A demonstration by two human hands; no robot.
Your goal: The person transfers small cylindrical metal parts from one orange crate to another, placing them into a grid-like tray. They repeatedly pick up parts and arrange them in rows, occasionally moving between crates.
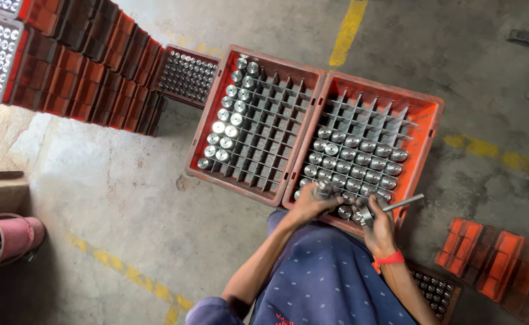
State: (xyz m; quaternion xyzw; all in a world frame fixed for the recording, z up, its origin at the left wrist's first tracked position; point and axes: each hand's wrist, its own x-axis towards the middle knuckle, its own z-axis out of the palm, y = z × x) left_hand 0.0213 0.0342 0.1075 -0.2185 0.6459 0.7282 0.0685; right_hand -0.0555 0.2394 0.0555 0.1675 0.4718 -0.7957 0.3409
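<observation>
Gripping a metal cylinder (323,190) at the lower centre, the left hand (310,206) was closed round it over the right crate (427,129). The right hand (377,224) clasped a gauge (390,207). Left crate (207,120) sat beside, partly filled.
</observation>
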